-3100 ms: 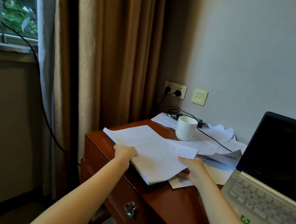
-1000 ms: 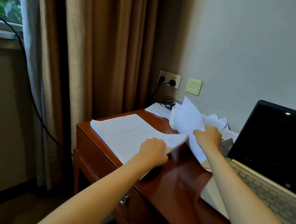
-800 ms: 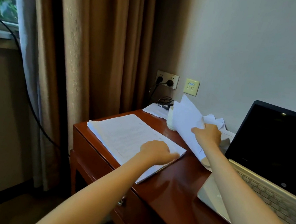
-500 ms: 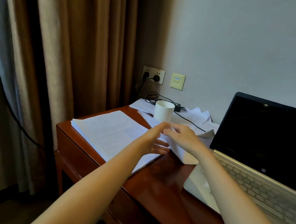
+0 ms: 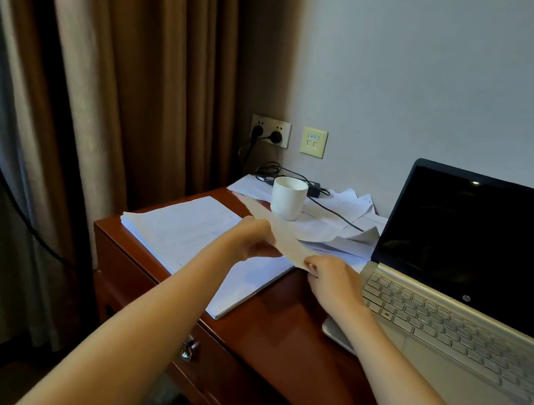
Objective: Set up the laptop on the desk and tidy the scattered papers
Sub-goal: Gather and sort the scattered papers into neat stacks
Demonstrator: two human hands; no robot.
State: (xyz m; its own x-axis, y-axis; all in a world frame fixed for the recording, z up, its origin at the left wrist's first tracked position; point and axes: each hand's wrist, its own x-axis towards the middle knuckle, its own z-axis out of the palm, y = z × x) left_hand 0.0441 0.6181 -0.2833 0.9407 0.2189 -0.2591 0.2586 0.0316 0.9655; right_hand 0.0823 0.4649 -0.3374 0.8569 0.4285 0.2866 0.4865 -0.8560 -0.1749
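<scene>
Here, both hands meet above the desk [image 5: 290, 337], sharing one loose sheet [image 5: 287, 240] that is blurred in the head view. The left hand [image 5: 251, 240] curls its fingers over the sheet's left edge, while the right hand [image 5: 334, 278] pinches the sheet's near end between thumb and fingertips. Directly beneath the left fingers lies the squared stack of papers [image 5: 184, 235], flat on the desk's left corner. Just beyond both sets of fingers stands a white cup [image 5: 288, 198] on the scattered papers [image 5: 334, 229], and a black cable [image 5: 336, 214] runs across them. Just right of the right fingers sits the open laptop [image 5: 469, 322], its screen dark and its keyboard beside the right wrist.
</scene>
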